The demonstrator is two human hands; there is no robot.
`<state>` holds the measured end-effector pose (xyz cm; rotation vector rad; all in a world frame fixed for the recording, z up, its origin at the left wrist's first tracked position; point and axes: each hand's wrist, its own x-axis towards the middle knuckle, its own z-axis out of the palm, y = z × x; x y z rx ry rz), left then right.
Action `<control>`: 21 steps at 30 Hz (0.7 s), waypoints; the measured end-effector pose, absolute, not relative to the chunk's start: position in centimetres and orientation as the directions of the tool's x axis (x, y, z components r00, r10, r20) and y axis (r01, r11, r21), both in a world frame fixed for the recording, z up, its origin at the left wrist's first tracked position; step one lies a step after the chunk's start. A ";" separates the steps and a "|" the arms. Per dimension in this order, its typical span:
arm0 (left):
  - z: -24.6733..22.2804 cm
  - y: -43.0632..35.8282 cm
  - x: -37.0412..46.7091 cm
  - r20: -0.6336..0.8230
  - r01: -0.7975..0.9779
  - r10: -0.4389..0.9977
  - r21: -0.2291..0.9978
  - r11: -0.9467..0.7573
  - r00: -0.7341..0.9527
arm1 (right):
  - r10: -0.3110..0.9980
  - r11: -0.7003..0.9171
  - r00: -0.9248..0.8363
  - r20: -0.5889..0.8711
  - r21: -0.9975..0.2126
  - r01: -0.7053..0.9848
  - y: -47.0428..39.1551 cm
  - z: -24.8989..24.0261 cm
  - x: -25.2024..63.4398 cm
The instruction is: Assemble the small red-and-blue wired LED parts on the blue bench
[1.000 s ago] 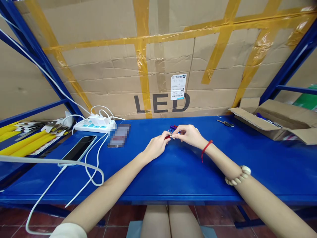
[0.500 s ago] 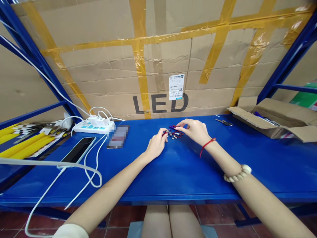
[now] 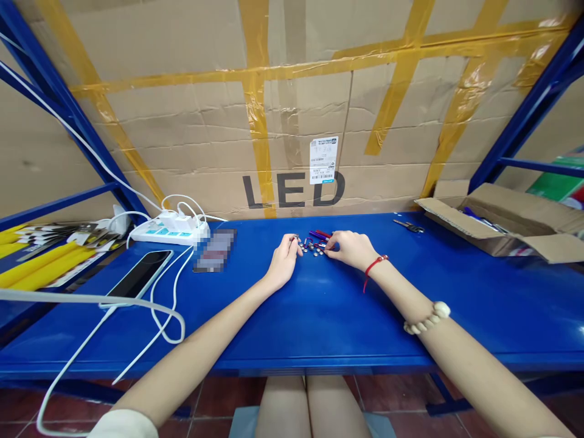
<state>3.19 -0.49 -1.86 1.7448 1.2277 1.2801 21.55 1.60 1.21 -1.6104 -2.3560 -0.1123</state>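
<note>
On the blue table lies a small pile of red and purple metallic pieces (image 3: 318,235) with several little silvery parts (image 3: 315,253) around it. My left hand (image 3: 283,261) is at the pile's left side, its fingers closed on a small dark red and silver piece that I can only partly see. From the right, my right hand (image 3: 350,250) reaches to the pile, thumb and fingertips pinched together at its edge. What those fingertips hold, if anything, is too small to name.
At the left are a white power strip (image 3: 168,231), a charging phone (image 3: 137,278), a dark pixelated item (image 3: 215,250), loose white cables and yellow-handled tools (image 3: 43,267). Keys (image 3: 409,226) and an open cardboard box (image 3: 483,228) lie right, with a large carton (image 3: 196,134) behind.
My right hand has moved down and slightly left, and its fingertips have come down to the small parts. My left hand has shifted slightly left, away from the pile.
</note>
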 end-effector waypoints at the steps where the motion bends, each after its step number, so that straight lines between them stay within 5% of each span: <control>1: -2.0 -0.4 3.2 0.349 0.297 0.932 0.884 -0.361 0.096 | 0.904 0.366 -0.327 0.276 -0.102 0.925 1.6 1.2 21.5; 7: -1.9 -0.3 3.4 0.312 0.189 0.946 0.927 -0.323 0.089 | 0.931 0.292 -0.238 0.277 -0.172 0.941 1.4 1.4 21.3; 11: -1.3 -0.7 3.6 0.233 0.119 0.972 0.964 -0.237 0.043 | 0.919 0.305 -0.180 0.351 -0.344 0.888 1.3 1.6 21.0; 16: -0.6 -1.3 3.7 0.180 0.026 0.984 0.983 -0.180 0.015 | 0.951 0.292 -0.244 0.192 -0.821 0.490 0.9 1.6 19.7; 21: -0.5 -1.4 4.0 0.148 -0.098 0.981 0.986 -0.136 0.128 | 0.899 0.251 -0.417 0.134 -0.938 0.240 0.1 1.6 18.3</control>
